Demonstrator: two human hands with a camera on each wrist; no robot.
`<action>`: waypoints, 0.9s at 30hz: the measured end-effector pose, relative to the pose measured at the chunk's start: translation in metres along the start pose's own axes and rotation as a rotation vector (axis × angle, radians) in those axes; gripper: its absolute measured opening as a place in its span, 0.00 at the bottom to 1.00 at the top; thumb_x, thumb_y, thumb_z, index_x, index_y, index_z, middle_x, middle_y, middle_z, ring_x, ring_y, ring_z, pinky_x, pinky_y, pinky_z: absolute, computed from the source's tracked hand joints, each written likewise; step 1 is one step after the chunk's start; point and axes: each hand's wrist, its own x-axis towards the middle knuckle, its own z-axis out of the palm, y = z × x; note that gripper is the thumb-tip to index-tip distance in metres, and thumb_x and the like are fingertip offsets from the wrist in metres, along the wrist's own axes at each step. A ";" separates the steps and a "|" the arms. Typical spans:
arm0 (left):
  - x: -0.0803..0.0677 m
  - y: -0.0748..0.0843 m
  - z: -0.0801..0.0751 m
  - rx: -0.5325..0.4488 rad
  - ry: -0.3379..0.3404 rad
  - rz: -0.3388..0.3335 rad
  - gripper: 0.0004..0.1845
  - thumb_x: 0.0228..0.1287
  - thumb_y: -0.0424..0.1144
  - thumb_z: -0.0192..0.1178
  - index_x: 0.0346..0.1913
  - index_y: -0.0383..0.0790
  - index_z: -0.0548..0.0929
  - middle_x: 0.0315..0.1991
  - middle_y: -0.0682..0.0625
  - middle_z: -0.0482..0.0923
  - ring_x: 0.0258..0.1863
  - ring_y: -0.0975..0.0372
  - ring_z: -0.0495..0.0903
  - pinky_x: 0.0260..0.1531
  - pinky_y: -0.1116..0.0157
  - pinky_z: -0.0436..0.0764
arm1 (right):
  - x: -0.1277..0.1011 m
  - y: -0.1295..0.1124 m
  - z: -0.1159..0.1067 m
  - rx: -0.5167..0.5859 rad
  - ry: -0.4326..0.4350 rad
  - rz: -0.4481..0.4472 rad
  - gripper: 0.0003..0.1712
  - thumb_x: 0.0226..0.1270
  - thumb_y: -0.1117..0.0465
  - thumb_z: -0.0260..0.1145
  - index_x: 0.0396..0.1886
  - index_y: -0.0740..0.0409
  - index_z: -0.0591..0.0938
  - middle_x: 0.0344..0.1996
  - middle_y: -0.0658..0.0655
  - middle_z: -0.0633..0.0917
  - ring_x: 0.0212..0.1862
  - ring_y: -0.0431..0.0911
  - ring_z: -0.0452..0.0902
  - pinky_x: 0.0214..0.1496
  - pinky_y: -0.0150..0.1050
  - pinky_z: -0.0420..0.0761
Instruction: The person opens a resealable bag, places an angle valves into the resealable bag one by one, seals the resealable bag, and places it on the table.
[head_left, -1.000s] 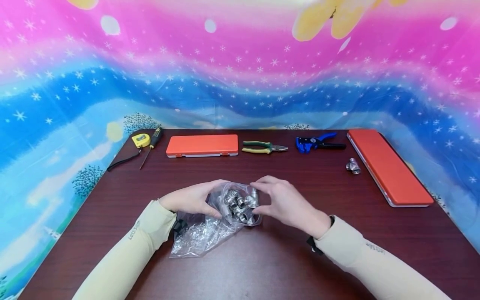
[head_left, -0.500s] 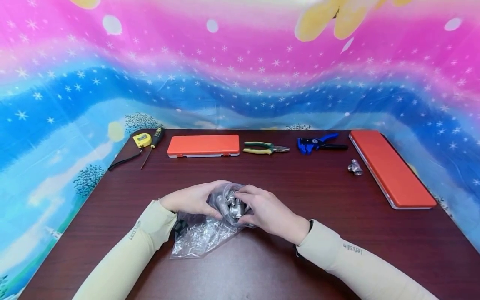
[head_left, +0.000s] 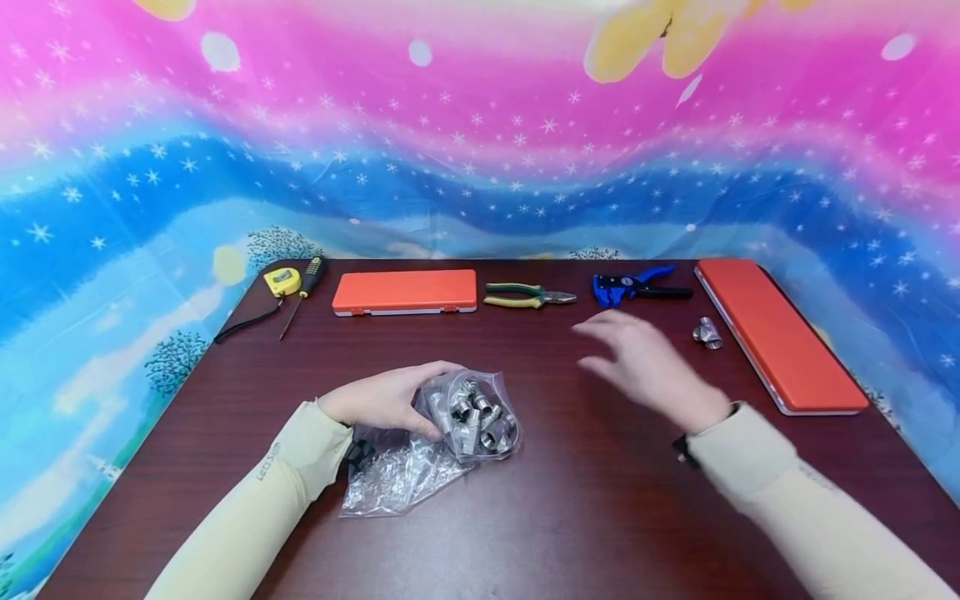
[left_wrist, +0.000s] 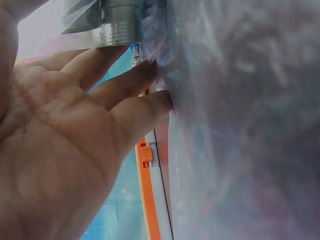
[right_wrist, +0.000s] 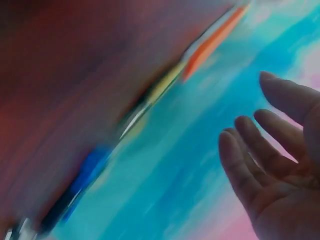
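Observation:
A clear plastic bag (head_left: pixel 468 414) of several silver threaded pipe fittings lies on the dark red table (head_left: pixel 585 508). My left hand (head_left: pixel 408 400) grips the bag at its left side, thumb below and fingers above. In the left wrist view the left hand's fingers (left_wrist: pixel 145 100) press into the bag's plastic (left_wrist: pixel 240 125), with a threaded fitting (left_wrist: pixel 120 25) above them. My right hand (head_left: pixel 615 350) hovers blurred over the table right of the bag, fingers spread and holding nothing. In the right wrist view the right hand's fingers (right_wrist: pixel 270 135) are also bare. A lone silver fitting (head_left: pixel 706 332) lies further right.
Along the far edge lie a yellow tape measure (head_left: pixel 282 281), a screwdriver (head_left: pixel 303 287), an orange case (head_left: pixel 405 291), green-handled pliers (head_left: pixel 528 295) and a blue wire stripper (head_left: pixel 633 286). A longer orange case (head_left: pixel 780 342) lies at the right edge. A bright printed backdrop hangs behind.
My right hand has let go of the bag and swung up and to the right, away from it. The left hand stays on the bag, which has settled slightly.

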 end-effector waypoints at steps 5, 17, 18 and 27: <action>0.000 -0.001 0.000 0.006 -0.001 -0.010 0.50 0.51 0.50 0.77 0.75 0.51 0.61 0.71 0.54 0.65 0.67 0.59 0.67 0.62 0.53 0.70 | -0.006 0.085 -0.029 -0.112 -0.207 0.212 0.31 0.62 0.70 0.69 0.66 0.69 0.74 0.61 0.72 0.74 0.61 0.67 0.70 0.57 0.62 0.73; 0.001 0.000 0.001 0.025 0.001 0.004 0.51 0.50 0.52 0.77 0.75 0.51 0.61 0.71 0.54 0.64 0.65 0.62 0.67 0.61 0.54 0.70 | -0.021 0.169 -0.037 -0.266 -0.447 0.257 0.36 0.52 0.73 0.74 0.62 0.79 0.72 0.55 0.76 0.77 0.52 0.68 0.76 0.44 0.52 0.81; 0.001 0.001 0.001 0.022 0.001 0.005 0.50 0.50 0.53 0.77 0.75 0.52 0.61 0.71 0.55 0.64 0.64 0.62 0.68 0.61 0.54 0.71 | -0.021 0.171 -0.037 -0.272 -0.444 0.257 0.36 0.52 0.72 0.75 0.62 0.79 0.72 0.55 0.76 0.77 0.52 0.69 0.75 0.45 0.53 0.81; 0.000 -0.001 0.001 0.012 0.003 -0.002 0.51 0.49 0.53 0.77 0.75 0.53 0.61 0.71 0.55 0.64 0.68 0.61 0.65 0.63 0.54 0.69 | -0.017 0.188 -0.038 -0.250 -0.420 0.311 0.27 0.50 0.68 0.76 0.51 0.74 0.81 0.40 0.69 0.83 0.40 0.61 0.78 0.40 0.52 0.78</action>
